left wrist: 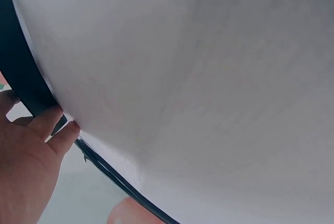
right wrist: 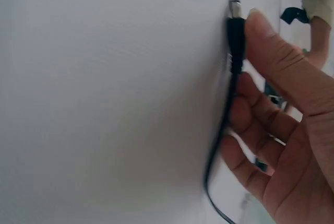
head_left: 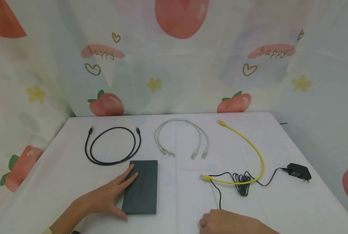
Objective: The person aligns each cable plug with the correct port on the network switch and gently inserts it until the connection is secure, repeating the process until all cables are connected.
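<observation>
A flat dark grey device [head_left: 141, 188], box-shaped, lies on the white table in front of me. My left hand [head_left: 103, 196] rests along its left side, fingers spread and mostly straight on the top, thumb by the near left corner. The left wrist view shows the fingers touching the edge of the same device [left wrist: 21, 51]. Lower right in the head view, my right hand [head_left: 228, 222] pinches the end of a thin black cable [head_left: 220, 198]. Up close, this is a black barrel plug [right wrist: 236, 38] with a metal tip, between thumb and fingers.
The bundled cable [head_left: 242, 185] leads to a black power adapter [head_left: 298, 171] at the right. A yellow network cable [head_left: 261, 156] crosses over the bundle. Behind the device lie a coiled black network cable [head_left: 115, 162] and grey network cables [head_left: 177, 120].
</observation>
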Demonstrator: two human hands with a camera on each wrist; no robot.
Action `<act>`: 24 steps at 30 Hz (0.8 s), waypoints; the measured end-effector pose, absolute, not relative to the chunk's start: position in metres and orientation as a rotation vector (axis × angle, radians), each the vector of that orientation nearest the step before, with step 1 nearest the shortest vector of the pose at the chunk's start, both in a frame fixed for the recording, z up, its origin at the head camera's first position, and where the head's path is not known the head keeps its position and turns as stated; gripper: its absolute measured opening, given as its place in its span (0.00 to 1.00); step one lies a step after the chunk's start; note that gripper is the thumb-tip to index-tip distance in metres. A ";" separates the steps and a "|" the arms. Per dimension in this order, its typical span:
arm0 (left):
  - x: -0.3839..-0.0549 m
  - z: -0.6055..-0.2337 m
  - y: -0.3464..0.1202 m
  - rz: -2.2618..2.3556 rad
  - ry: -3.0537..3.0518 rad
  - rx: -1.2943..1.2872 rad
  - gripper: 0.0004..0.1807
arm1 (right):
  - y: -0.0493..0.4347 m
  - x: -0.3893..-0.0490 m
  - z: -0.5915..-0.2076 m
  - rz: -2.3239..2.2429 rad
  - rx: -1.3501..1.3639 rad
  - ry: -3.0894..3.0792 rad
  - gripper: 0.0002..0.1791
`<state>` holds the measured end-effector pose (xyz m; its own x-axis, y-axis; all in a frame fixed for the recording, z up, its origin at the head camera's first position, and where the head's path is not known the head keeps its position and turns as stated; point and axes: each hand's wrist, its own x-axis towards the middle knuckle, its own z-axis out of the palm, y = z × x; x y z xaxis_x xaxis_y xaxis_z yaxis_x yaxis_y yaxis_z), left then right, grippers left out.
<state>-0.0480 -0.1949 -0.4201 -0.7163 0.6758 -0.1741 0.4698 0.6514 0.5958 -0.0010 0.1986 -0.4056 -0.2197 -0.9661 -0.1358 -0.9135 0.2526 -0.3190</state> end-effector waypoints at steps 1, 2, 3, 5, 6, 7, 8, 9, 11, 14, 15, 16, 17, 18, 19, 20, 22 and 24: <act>-0.048 -0.420 -0.195 0.741 2.490 0.905 0.68 | 0.200 -0.001 -0.407 -0.265 -1.748 2.223 0.06; -0.048 -0.420 -0.195 0.740 2.492 0.906 0.68 | 0.201 -0.001 -0.409 -0.295 -1.751 2.217 0.08; -0.048 -0.420 -0.195 0.738 2.494 0.908 0.68 | 0.202 -0.001 -0.411 -0.317 -1.757 2.222 0.10; -0.048 -0.420 -0.195 0.736 2.497 0.909 0.67 | 0.204 -0.001 -0.414 -0.378 -1.751 2.223 0.14; -0.048 -0.420 -0.195 0.736 2.497 0.909 0.67 | 0.205 -0.001 -0.414 -0.408 -1.744 2.228 0.15; -0.048 -0.420 -0.195 0.738 2.494 0.909 0.67 | 0.205 0.000 -0.414 -0.410 -1.739 2.231 0.16; -0.048 -0.420 -0.195 0.741 2.492 0.909 0.67 | 0.205 0.000 -0.414 -0.411 -1.734 2.232 0.15; -0.048 -0.420 -0.195 0.742 2.491 0.910 0.67 | 0.206 0.000 -0.414 -0.406 -1.739 2.229 0.14; -0.049 -0.420 -0.194 0.747 2.490 0.913 0.67 | 0.206 0.000 -0.414 -0.380 -1.766 2.217 0.11; -0.048 -0.420 -0.195 0.752 2.489 0.917 0.67 | 0.207 0.000 -0.412 -0.338 -1.767 2.177 0.07; -0.048 -0.420 -0.195 0.750 2.492 0.918 0.67 | 0.207 0.000 -0.411 -0.322 -1.757 2.166 0.06; -0.048 -0.420 -0.195 0.748 2.495 0.918 0.67 | 0.207 0.000 -0.410 -0.311 -1.731 2.162 0.05; -0.048 -0.420 -0.195 0.750 2.495 0.917 0.67 | 0.206 0.000 -0.410 -0.306 -1.704 2.161 0.05; -0.047 -0.420 -0.195 0.751 2.495 0.918 0.67 | 0.206 0.000 -0.409 -0.314 -1.674 2.165 0.05; -0.047 -0.420 -0.195 0.753 2.495 0.921 0.67 | 0.205 0.000 -0.409 -0.351 -1.627 2.178 0.04; -0.047 -0.420 -0.195 0.752 2.498 0.923 0.67 | 0.205 0.001 -0.408 -0.402 -1.552 2.187 0.03; -0.047 -0.420 -0.195 0.753 2.498 0.927 0.67 | 0.205 0.001 -0.408 -0.544 -1.393 2.203 0.03; -0.047 -0.420 -0.195 0.750 2.499 0.932 0.67 | 0.206 0.000 -0.409 -0.731 -1.202 2.177 0.05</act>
<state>-0.0473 -0.1946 -0.4198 -0.7135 0.6843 -0.1505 0.4883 0.6397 0.5936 -0.0002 0.2061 -0.4086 -0.4547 -0.8687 -0.1963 -0.5740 0.4544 -0.6812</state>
